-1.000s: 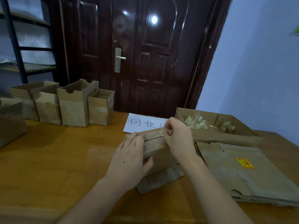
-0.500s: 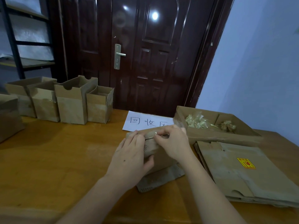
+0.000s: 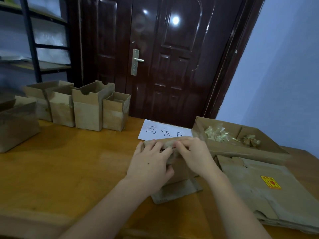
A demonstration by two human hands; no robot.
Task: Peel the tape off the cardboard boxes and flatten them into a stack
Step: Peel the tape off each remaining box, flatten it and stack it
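A small brown cardboard box (image 3: 181,171) lies on the wooden table (image 3: 69,169) in front of me, one flap (image 3: 176,190) spread flat toward me. My left hand (image 3: 150,166) clasps its left end, fingers over the top edge. My right hand (image 3: 195,154) rests on the top seam, fingertips pinched at the middle of it; whether tape is between them is hidden. A stack of flattened boxes (image 3: 259,190) with a yellow-red sticker lies to the right.
Several open upright boxes (image 3: 89,107) stand in a row at the back left, another (image 3: 15,125) at the far left. A shallow carton (image 3: 241,149) holding crumpled tape sits back right. A white paper sign (image 3: 160,131) lies behind my hands. Dark door beyond.
My right hand has come down from above the box's right end and slid left along the top seam toward my left hand. The left hand kept its hold.
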